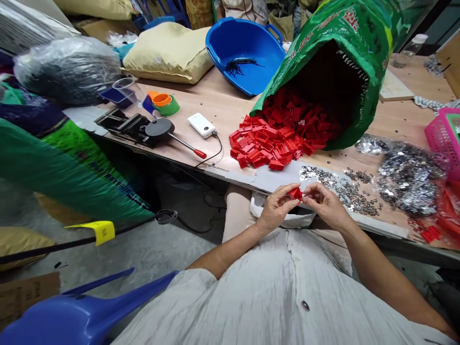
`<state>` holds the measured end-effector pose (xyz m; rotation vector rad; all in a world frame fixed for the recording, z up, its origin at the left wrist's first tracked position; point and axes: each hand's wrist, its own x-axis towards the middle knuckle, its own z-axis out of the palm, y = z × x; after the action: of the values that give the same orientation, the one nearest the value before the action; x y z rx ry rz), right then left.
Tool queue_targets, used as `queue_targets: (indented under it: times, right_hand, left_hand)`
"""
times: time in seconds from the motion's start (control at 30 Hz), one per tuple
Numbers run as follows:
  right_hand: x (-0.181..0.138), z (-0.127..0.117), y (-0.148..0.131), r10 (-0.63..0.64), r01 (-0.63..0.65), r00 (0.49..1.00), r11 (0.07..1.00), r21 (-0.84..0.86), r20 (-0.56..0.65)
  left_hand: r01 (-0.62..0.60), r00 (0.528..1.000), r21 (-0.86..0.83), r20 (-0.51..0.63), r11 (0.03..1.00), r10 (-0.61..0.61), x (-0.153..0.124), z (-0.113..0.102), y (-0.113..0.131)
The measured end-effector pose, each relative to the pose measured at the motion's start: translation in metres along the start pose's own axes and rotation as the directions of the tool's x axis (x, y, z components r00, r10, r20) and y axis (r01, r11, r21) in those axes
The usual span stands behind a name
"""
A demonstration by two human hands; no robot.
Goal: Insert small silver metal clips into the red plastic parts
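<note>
My left hand (pixel 275 208) pinches a small red plastic housing (pixel 295 193) just off the table's front edge, above my lap. From the other side, my right hand (pixel 321 201) is closed with its fingertips at the housing; whatever lies between them is too small to make out. Beyond my hands, a heap of similar red housings (pixel 269 141) spills from the mouth of a green woven sack (pixel 373 91). Small metal pieces (pixel 354 194) are scattered on the table to the right of the heap.
Left on the table are a black lever tool (pixel 158 129), a white power bank (pixel 201 125) with a cable and coloured cups (pixel 161 101). Behind stand a blue basin (pixel 247 52) and a beige sack (pixel 168 50). Plastic bags of metal pieces (pixel 409 177) and a pink basket (pixel 442 139) sit right.
</note>
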<state>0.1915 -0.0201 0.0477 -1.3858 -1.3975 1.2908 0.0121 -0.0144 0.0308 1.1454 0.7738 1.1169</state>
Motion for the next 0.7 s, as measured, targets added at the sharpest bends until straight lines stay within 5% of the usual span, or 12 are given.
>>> queue_targets:
  times: [0.3, 0.47, 0.7]
  right_hand:
    - [-0.007, -0.002, -0.003, 0.036, -0.035, 0.999, 0.997, 0.074, -0.009]
    - [-0.014, -0.009, -0.004, -0.099, 0.098, 0.995, 0.981, -0.169, 0.003]
    - [-0.019, -0.007, -0.013, -0.387, 0.433, 0.901, 0.764, -0.479, 0.198]
  left_hand:
    - [0.181, 0.982, -0.360, 0.009, 0.915, -0.191, 0.004, 0.002, -0.005]
    - [0.255, 0.964, -0.491, 0.059, 0.833, -0.260, 0.006, 0.002, -0.002]
    - [0.290, 0.955, -0.483, 0.087, 0.827, -0.284, 0.005, 0.002, -0.002]
